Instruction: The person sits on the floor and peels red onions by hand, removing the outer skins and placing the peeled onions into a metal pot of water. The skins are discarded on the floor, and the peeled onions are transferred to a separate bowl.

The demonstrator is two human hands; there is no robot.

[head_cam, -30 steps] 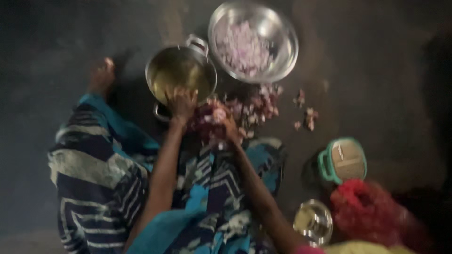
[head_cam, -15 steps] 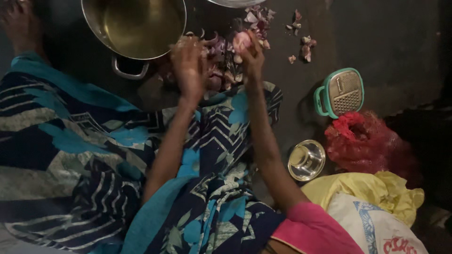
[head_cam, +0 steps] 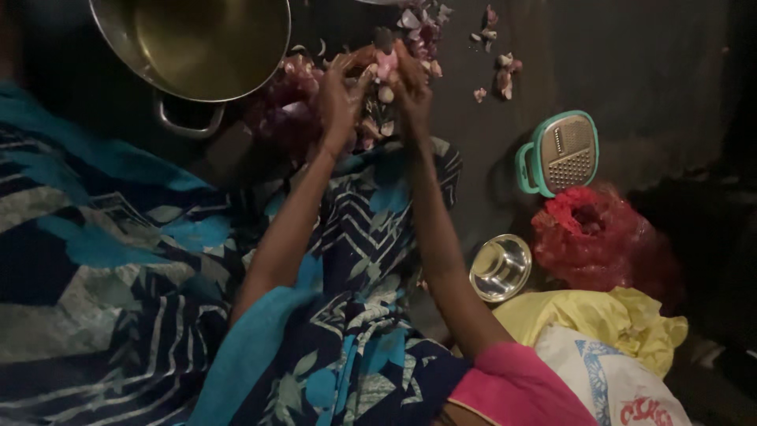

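Both hands up top, over the floor w/ onion peels (head_cam: 422,31). Left hand (head_cam: 341,91) & right hand (head_cam: 410,87) meet round a small pinkish onion (head_cam: 386,63), fingers curled shut on it. Steel pot (head_cam: 197,39) just left of hands. Green-rimmed grater (head_cam: 564,154), red bag (head_cam: 591,237), small steel bowl (head_cam: 501,268) lie to the right, well apart.

My left hand (head_cam: 341,99) and right hand (head_cam: 410,87) meet over a heap of onion peels (head_cam: 296,110), both closed around a small onion (head_cam: 385,63). A steel pot (head_cam: 193,43) stands just left. On the floor right: a green grater (head_cam: 561,154), red mesh bag (head_cam: 595,237), small steel bowl (head_cam: 500,268).
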